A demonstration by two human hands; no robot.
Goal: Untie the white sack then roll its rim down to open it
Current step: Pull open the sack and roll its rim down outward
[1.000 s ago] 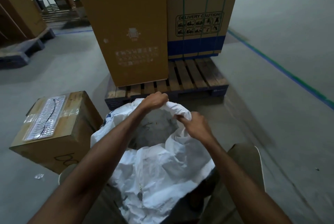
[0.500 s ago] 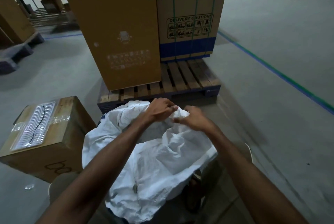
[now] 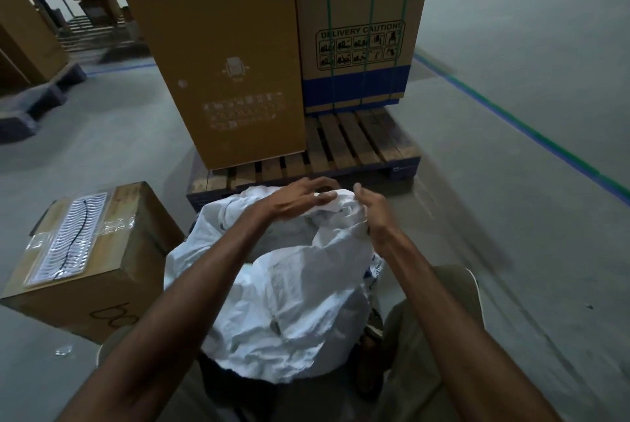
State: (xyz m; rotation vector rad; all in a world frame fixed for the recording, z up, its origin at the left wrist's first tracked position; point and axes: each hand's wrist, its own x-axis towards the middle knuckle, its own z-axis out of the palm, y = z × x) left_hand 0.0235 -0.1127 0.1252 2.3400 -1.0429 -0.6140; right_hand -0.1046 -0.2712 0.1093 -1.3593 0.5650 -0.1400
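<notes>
From the head camera, the white sack (image 3: 293, 288) stands on the grey floor (image 3: 511, 135) between the person's knees, just in front of a wooden pallet (image 3: 354, 145). Its top is crumpled and folded over toward the person, with a dark opening showing near the far edge.

The left hand (image 3: 300, 198) reaches across the far rim of the sack, its fingers stretched forward and slightly spread, the fingertips resting on the bunched white fabric; it is not closed around anything. The right hand (image 3: 370, 213) sits at the right side of the rim, fingers loosely extended and pointing up, its palm side against the fabric; whether it pinches the cloth cannot be told.

A taped cardboard box (image 3: 92, 251) lies on the floor just left of the sack. Two tall cartons (image 3: 218, 46) stand on the pallet, one printed "DELIVERY CAUTION".
</notes>
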